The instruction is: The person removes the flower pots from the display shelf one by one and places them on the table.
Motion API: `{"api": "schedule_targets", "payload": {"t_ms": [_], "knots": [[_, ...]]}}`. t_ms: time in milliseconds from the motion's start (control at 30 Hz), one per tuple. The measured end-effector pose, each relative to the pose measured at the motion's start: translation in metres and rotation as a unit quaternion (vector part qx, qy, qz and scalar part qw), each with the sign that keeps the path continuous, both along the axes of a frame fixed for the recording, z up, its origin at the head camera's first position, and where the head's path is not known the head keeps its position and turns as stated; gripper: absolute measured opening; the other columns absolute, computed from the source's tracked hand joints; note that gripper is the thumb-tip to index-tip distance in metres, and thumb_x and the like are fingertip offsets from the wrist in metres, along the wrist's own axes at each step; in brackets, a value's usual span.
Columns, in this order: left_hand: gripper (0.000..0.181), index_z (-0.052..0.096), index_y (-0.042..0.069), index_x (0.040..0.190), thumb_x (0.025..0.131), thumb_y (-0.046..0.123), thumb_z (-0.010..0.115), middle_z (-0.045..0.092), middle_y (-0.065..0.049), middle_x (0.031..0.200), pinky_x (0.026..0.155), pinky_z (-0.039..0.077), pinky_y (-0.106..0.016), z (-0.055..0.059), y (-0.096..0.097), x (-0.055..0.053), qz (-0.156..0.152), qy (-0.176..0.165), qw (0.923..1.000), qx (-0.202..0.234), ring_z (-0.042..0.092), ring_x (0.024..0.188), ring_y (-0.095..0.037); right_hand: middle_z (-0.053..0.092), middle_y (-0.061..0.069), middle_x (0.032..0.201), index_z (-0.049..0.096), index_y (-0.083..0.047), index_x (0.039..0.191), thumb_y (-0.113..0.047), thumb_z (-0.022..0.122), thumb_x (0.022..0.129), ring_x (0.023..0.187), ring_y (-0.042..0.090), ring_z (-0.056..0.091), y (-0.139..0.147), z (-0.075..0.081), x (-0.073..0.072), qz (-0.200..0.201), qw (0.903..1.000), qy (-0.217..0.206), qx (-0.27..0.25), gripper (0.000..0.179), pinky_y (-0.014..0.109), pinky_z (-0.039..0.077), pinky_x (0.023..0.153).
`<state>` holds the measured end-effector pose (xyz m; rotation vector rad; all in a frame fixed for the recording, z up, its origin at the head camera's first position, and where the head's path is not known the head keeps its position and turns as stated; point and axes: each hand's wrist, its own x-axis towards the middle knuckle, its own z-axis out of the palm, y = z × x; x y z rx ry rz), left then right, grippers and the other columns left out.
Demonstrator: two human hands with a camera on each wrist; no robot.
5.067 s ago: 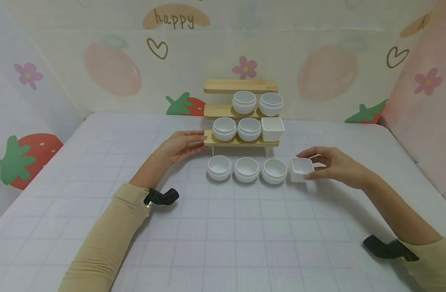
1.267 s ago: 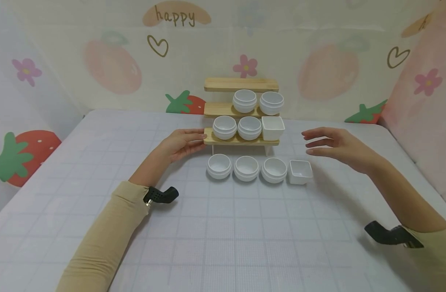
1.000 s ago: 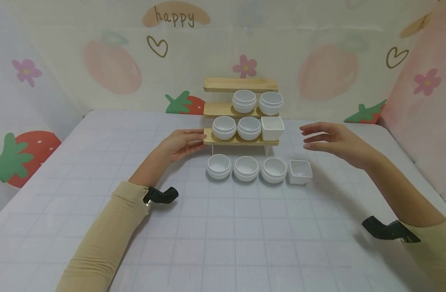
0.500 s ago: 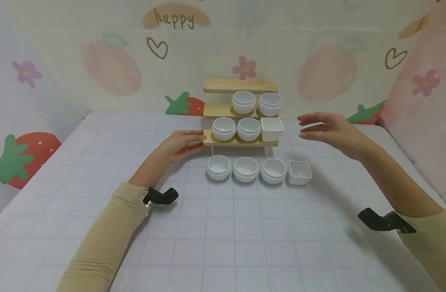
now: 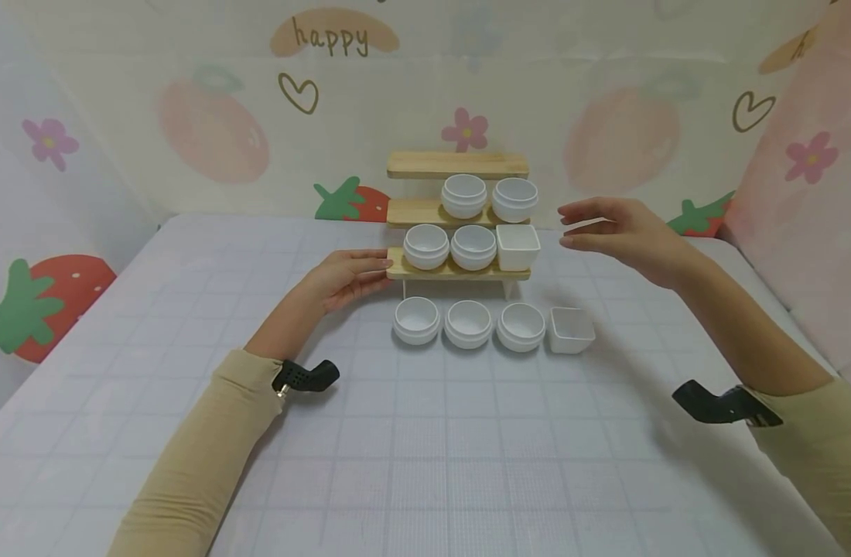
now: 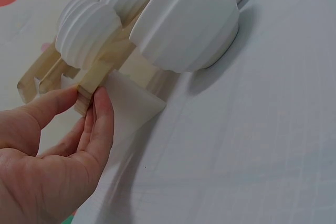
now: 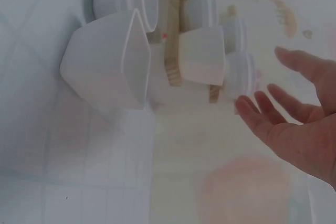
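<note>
A three-tier wooden display stand [image 5: 459, 164] stands at the back of the table. My left hand [image 5: 342, 280] pinches the left end of its lowest board [image 6: 93, 80] between thumb and fingers. My right hand [image 5: 627, 232] hangs in the air right of the stand, fingers apart and holding nothing. Two round white bowls [image 5: 514, 199] sit on the middle board. The lowest board bears two round bowls [image 5: 426, 247] and a square white bowl [image 5: 517, 247] at its right end. Close to my right fingertips in the right wrist view is a round bowl [image 7: 239, 74].
In front of the stand, three round white bowls [image 5: 469, 325] and one square white bowl [image 5: 571, 331] form a row on the tabletop [image 5: 425, 456]. A patterned cloth wall [image 5: 370, 100] rises behind the stand.
My right hand has let go of the square bowl at the row's right end, then risen and moved back and left toward the stand. The left hand keeps its place.
</note>
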<state>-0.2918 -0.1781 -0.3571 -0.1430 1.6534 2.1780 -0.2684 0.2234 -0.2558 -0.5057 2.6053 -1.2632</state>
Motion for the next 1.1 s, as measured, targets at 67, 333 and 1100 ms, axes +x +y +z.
{"api": "schedule_targets", "payload": {"t_ms": [67, 333, 1100], "knots": [[0.056, 0.031, -0.007, 0.162, 0.110, -0.001, 0.049, 0.037, -0.024, 0.161, 0.089, 0.063, -0.020, 0.000, 0.000, 0.000, -0.001, 0.000, 1.0000, 0.000, 0.071, 0.090, -0.009, 0.053, 0.015, 0.150, 0.051, -0.003, 0.153, -0.019, 0.067, 0.105, 0.114, -0.001, 0.063, -0.002, 0.002, -0.001, 0.000, 1.0000, 0.001, -0.004, 0.052, 0.051, 0.045, 0.121], [0.055, 0.033, -0.007, 0.161, 0.109, -0.001, 0.051, 0.045, -0.021, 0.151, 0.090, 0.063, -0.021, 0.001, 0.000, 0.001, 0.001, -0.001, 1.0000, -0.009, 0.072, 0.090, -0.009, 0.055, 0.017, 0.147, 0.053, 0.001, 0.150, -0.016, 0.067, 0.105, 0.110, -0.001, 0.065, -0.009, 0.009, -0.006, 0.003, 0.9997, 0.016, -0.018, 0.050, 0.023, 0.053, 0.109], [0.054, 0.034, -0.008, 0.160, 0.109, -0.001, 0.051, 0.039, -0.025, 0.158, 0.090, 0.063, -0.022, 0.000, 0.000, 0.000, 0.002, 0.005, 0.9998, -0.017, 0.071, 0.090, -0.010, 0.055, 0.023, 0.149, 0.054, 0.001, 0.150, -0.018, 0.069, 0.103, 0.119, 0.016, 0.066, -0.039, 0.028, -0.020, -0.003, 0.9990, 0.029, -0.033, 0.053, 0.053, 0.044, 0.122]]}}
